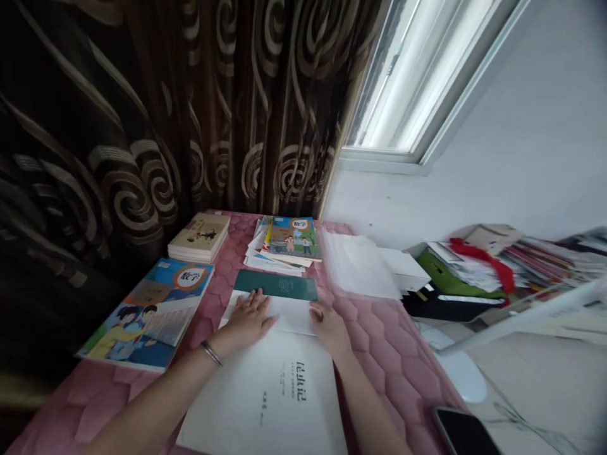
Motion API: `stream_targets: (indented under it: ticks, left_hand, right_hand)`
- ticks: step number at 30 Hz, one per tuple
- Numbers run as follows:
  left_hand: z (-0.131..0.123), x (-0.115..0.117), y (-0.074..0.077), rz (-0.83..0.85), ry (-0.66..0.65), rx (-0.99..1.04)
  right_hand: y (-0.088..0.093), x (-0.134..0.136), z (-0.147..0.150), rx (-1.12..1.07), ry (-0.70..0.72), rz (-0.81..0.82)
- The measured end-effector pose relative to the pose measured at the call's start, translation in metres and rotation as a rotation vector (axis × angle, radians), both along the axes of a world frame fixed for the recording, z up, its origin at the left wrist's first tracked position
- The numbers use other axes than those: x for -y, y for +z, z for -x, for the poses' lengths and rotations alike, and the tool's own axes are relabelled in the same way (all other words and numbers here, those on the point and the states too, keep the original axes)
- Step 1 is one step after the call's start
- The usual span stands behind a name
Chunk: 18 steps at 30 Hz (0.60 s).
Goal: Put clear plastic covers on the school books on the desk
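**Left hand point(251, 319) and right hand point(332, 328) at the white flap point(289, 314) of a book**

The left hand, a bracelet point(212, 352) at its wrist, lies flat with fingers extended and slightly parted, palm down on the flap. The right hand is curled at the flap's right edge, thumb and fingers close together; whether they pinch the paper cannot be told. The flap lies between a dark green panel point(275, 284) and a large pale page point(265, 392) with printed characters, directly before the person on a pink quilted surface point(379, 354). Good practice here, as judged from the pose, is to spread the left palm's pressure evenly while the right fingers keep the edge square, so that the paper neither creases nor skews. Farther out: left, a mathematics book point(147, 316) and a stack of small books point(199, 237); beyond the panel, a pile of booklets point(291, 240); right, translucent sheets point(360, 265) and, nearer the person, a phone point(465, 433).
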State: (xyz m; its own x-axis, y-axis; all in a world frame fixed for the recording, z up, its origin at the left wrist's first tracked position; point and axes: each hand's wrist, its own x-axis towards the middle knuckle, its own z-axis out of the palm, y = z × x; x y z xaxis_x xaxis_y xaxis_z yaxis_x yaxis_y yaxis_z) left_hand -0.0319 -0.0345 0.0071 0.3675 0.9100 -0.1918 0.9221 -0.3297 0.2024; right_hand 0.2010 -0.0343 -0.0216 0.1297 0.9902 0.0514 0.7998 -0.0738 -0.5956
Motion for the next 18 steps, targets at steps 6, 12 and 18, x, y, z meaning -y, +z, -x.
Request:
stream_targets:
  ticks: [6, 12, 18]
  left_hand:
    - [0.003, -0.013, 0.013, 0.103, -0.046, -0.007]
    - [0.001, -0.038, 0.018, -0.102, -0.095, 0.010]
    - [-0.008, -0.056, 0.003, -0.019, -0.097, 0.023]
  right_hand:
    - [0.012, 0.006, 0.008, 0.179, -0.002, 0.059]
    - [0.044, 0.012, 0.018, 0.499, 0.058, 0.170]
    - [0.057, -0.021, 0.059, 0.382, 0.404, 0.190]
